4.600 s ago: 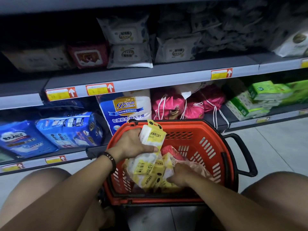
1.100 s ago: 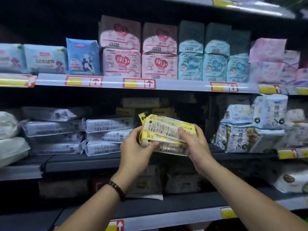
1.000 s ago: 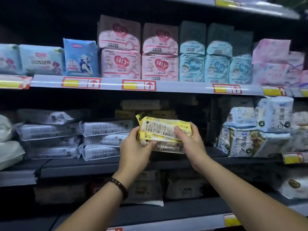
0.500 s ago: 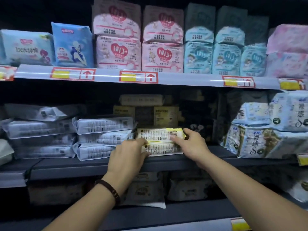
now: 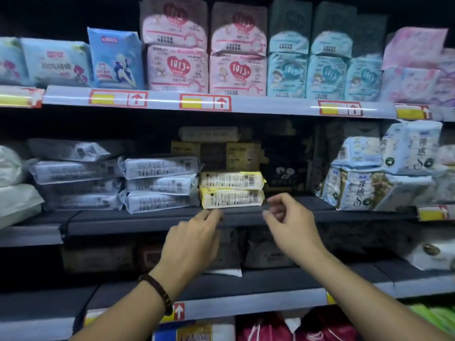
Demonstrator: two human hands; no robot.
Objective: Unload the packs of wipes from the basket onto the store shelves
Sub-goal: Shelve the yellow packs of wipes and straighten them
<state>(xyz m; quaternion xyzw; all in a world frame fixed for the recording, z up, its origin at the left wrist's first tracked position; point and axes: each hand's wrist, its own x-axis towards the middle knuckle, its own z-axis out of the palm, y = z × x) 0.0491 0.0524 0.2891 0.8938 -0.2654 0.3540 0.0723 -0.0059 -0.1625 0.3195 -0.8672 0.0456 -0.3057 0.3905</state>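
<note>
Two yellow packs of wipes (image 5: pixel 231 190) lie stacked flat at the front of the middle shelf (image 5: pixel 157 219), beside a stack of white packs. My left hand (image 5: pixel 194 239) hovers just below and in front of them, fingers loosely curled, holding nothing. My right hand (image 5: pixel 290 222) is a little to the right of the packs, fingers apart and empty. Neither hand touches the packs. The basket is out of view.
White wipe packs (image 5: pixel 160 184) are stacked to the left of the yellow ones, more yellow packs (image 5: pixel 216 153) sit behind, and blue-white packs (image 5: pixel 369 188) stand to the right. The upper shelf (image 5: pixel 270 105) carries pink and blue packages. A gap of shelf lies right of the yellow stack.
Both hands set the two yellow packs down on the middle shelf, let go and drew back toward me.
</note>
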